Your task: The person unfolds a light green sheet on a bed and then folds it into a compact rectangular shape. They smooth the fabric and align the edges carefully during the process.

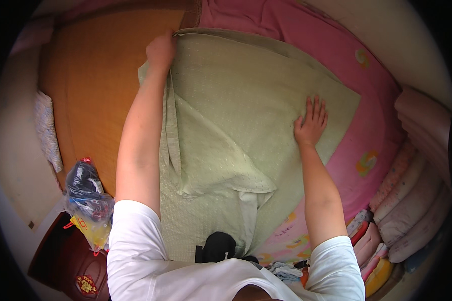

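A large pale green cloth (233,79) with a faint woven pattern lies in front of me, partly folded over itself. My left hand (160,50) is closed around its far left corner. Flat on the cloth's right side rests my right hand (311,122), fingers spread and palm down, gripping nothing. Loose folds and a turned-back flap (218,165) gather in the middle. Beneath the cloth, a pink patterned sheet (361,128) shows along the far and right sides.
An orange-brown mat (86,86) spreads to the left. A clear plastic bag (88,195) of dark items sits by a dark red wooden cabinet (56,256). Folded bedding (406,210) is stacked on the right. A folded patterned cloth (49,129) lies along the left wall.
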A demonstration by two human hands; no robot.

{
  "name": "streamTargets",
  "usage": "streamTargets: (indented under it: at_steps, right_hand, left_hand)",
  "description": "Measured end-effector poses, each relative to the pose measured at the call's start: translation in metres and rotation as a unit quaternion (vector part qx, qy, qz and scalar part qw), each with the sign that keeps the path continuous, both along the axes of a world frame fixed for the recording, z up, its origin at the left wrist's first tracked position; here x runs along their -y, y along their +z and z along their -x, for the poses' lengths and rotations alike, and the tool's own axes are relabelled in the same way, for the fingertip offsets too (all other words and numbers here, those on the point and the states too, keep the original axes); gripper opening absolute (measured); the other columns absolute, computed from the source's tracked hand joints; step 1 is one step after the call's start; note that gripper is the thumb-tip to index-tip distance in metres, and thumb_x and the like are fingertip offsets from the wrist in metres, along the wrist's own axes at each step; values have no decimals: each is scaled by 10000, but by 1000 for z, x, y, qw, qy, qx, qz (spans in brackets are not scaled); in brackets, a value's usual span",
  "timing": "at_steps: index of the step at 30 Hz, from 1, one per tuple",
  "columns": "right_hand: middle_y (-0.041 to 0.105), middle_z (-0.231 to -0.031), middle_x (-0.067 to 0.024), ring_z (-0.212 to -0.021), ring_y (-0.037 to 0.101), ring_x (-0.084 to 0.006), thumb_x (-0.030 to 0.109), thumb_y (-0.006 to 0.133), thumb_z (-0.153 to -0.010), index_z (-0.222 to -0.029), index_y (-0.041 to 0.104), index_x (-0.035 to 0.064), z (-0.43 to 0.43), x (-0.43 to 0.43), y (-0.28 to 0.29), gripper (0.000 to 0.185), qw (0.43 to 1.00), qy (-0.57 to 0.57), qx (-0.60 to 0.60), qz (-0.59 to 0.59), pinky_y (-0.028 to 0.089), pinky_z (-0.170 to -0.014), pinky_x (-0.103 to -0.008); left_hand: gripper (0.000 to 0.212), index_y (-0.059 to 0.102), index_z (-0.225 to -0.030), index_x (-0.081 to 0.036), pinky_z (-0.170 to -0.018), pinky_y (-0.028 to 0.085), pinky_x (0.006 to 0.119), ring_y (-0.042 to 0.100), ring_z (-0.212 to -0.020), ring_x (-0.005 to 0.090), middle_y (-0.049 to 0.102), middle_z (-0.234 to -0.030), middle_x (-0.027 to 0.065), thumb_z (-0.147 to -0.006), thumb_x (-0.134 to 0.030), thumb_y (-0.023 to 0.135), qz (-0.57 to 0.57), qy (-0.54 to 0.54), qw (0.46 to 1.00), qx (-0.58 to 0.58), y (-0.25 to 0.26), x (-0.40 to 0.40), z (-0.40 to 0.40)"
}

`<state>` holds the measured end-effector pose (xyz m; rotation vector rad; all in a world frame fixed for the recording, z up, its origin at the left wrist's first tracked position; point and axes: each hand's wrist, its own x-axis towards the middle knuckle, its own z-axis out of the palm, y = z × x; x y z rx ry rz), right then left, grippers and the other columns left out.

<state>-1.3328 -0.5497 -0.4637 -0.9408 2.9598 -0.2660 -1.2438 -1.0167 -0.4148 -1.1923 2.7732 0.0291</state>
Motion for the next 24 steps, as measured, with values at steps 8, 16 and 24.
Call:
streamTargets:
  at_steps: [8,16,24]
  right_hand:
    - [262,-1518,-17,-1403,210,-275,251,505,-769,-1412,374,203,1,-2,-2,658,1000,-4,14,-7,164,-1133,-495]
    - [264,-1517,-25,-1405,205,-280,255,509,-755,-1411,377,194,3,-3,-3,672,1000,-4,9,-3,164,-1131,-501]
    - [262,-1517,-33,-1406,201,-293,254,511,-744,-1414,369,191,4,-5,-6,687,1000,-2,17,-1,163,-1129,-512]
  left_hand:
    - [276,652,-972,-138,-779,502,433,626,-944,310,673,-941,96,-774,-326,609,29,-34,996,80,14,50,10]
    - [328,564,-1071,-61,-751,524,454,645,-915,349,667,-941,178,-792,-233,570,-16,86,992,96,5,24,-2]
    - [280,563,-1071,-123,-753,485,497,614,-940,379,658,-981,163,-855,-287,495,6,13,998,69,-4,81,10]
